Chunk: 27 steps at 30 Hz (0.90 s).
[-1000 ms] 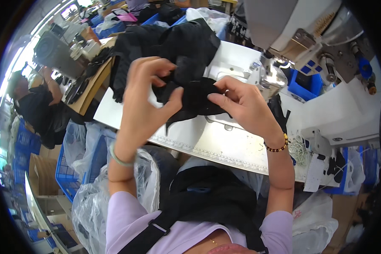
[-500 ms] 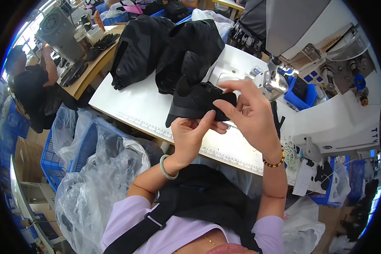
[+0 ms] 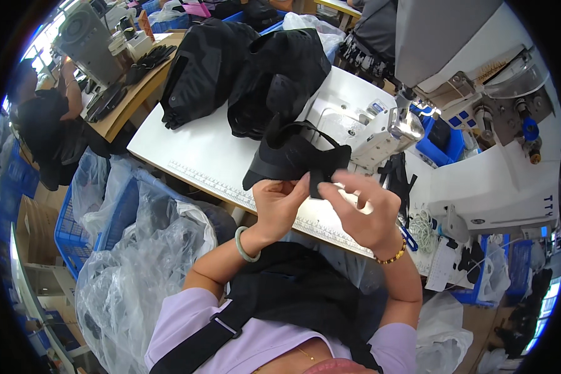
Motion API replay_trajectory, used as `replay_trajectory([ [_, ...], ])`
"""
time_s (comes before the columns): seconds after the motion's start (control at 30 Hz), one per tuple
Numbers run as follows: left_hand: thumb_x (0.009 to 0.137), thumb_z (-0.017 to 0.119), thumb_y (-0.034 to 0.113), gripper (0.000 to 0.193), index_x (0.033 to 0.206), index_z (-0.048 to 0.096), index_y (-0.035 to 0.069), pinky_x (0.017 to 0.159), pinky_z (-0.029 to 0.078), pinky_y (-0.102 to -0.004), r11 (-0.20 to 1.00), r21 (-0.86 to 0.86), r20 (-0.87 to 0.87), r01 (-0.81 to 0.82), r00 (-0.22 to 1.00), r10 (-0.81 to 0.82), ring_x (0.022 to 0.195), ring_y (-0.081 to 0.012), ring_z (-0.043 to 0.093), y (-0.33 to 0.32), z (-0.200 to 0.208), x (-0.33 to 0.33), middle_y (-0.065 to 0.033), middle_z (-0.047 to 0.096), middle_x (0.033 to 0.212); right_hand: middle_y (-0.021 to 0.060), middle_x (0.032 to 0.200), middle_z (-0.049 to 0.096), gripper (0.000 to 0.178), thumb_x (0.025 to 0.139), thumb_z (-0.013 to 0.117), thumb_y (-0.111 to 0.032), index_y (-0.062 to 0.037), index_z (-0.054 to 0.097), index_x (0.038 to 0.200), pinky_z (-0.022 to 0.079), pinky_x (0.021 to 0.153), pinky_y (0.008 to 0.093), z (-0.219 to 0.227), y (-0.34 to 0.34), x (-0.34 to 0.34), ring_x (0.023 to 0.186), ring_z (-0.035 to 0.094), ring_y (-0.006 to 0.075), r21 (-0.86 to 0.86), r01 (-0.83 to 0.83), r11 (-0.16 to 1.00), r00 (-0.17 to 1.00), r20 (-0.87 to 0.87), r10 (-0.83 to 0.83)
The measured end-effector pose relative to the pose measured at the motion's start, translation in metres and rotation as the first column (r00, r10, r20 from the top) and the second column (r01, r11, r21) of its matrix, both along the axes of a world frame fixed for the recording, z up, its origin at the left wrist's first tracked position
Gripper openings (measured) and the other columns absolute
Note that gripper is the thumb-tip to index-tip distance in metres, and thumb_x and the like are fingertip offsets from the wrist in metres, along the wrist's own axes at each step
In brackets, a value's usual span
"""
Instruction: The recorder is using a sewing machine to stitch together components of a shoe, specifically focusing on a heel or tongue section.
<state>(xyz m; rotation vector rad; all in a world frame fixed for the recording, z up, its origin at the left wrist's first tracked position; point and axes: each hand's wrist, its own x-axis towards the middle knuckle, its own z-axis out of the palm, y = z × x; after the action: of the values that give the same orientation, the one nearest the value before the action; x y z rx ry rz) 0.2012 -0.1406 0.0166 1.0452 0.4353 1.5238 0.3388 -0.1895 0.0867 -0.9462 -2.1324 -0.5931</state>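
My left hand [image 3: 279, 202] pinches the lower edge of a black fabric piece [image 3: 287, 156], a curved, brace-like shape with a raised opening and a thin strap loop on top. A short black strap end [image 3: 316, 185] hangs from it beside my left thumb. My right hand [image 3: 363, 209] is just right of that strap end, thumb and forefinger apart and somewhat blurred; the thumb tip is close to the strap, and whether they touch I cannot tell. Behind the piece lies a pile of similar black fabric pieces [image 3: 199, 71] on the white table [image 3: 199, 153].
A sewing machine head [image 3: 396, 128] stands right of the work. Black straps [image 3: 400, 181] and a tangle of white cord [image 3: 422, 230] lie on the table's right side. A blue basket [image 3: 121, 218] with clear plastic bags [image 3: 143, 280] is at left. Another person [image 3: 43, 124] sits at far left.
My right hand has moved down and off the piece's right end, its fingers apart. The piece has turned, so its strap loop and hanging strap end now show. My left hand keeps its grip.
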Motion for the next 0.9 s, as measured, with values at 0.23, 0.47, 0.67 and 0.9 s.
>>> replay_trajectory([
  [0.23, 0.084, 0.06, 0.036, 0.061, 0.123, 0.042, -0.008, 0.077, 0.049, -0.0361, 0.574, -0.013, -0.132, 0.818, 0.568, -0.812, 0.09, -0.0273, 0.06, 0.028, -0.01, -0.049, -0.0225, 0.057, 0.106, 0.0061, 0.081, 0.057, 0.021, 0.071, 0.065, 0.003, -0.0015, 0.06, 0.091, 0.044, 0.048, 0.0266, 0.027, -0.023, -0.024, 0.062, 0.057, 0.0148, -0.531, -0.09, 0.842, 0.895, -0.414, -0.166],
  [0.47, 0.086, 0.058, 0.011, 0.039, 0.12, 0.048, -0.004, 0.088, 0.049, -0.0306, 0.931, -0.03, 0.087, 0.363, 0.929, -0.36, 0.101, -0.0198, 0.06, 0.088, 0.005, -0.14, -0.0142, 0.059, 0.112, 0.0047, 0.085, 0.059, 0.032, 0.069, 0.056, -0.009, -0.0001, 0.062, 0.099, 0.042, 0.049, 0.0214, -0.015, -0.009, -0.092, 0.06, 0.053, 0.0104, -0.25, -0.218, 0.943, 0.916, 0.28, 0.286],
  [0.67, 0.088, 0.051, 0.012, 0.019, 0.102, 0.056, 0.0, 0.07, 0.047, -0.0238, 0.986, 0.074, -0.014, 0.147, 0.989, -0.147, 0.073, -0.0144, 0.058, 0.201, -0.006, -0.258, -0.0068, 0.06, 0.086, 0.0081, 0.081, 0.055, 0.032, 0.071, 0.054, -0.01, 0.0031, 0.057, 0.101, 0.044, 0.048, 0.0217, -0.105, 0.146, -0.178, 0.058, 0.058, 0.0137, -0.116, -0.211, 0.971, 0.946, 0.225, 0.232],
  [0.9, 0.091, 0.05, 0.024, 0.025, 0.106, 0.051, 0.004, 0.09, 0.042, -0.0281, 0.967, -0.244, -0.337, -0.072, 0.941, -0.015, 0.101, -0.0153, 0.057, 0.289, -0.041, -0.286, -0.0074, 0.061, 0.105, 0.0077, 0.074, 0.055, 0.021, 0.077, 0.052, -0.009, 0.0028, 0.056, 0.094, 0.047, 0.044, 0.027, -0.136, 0.207, -0.247, 0.052, 0.06, 0.0184, -0.217, -0.128, 0.968, 0.989, 0.04, 0.139],
])
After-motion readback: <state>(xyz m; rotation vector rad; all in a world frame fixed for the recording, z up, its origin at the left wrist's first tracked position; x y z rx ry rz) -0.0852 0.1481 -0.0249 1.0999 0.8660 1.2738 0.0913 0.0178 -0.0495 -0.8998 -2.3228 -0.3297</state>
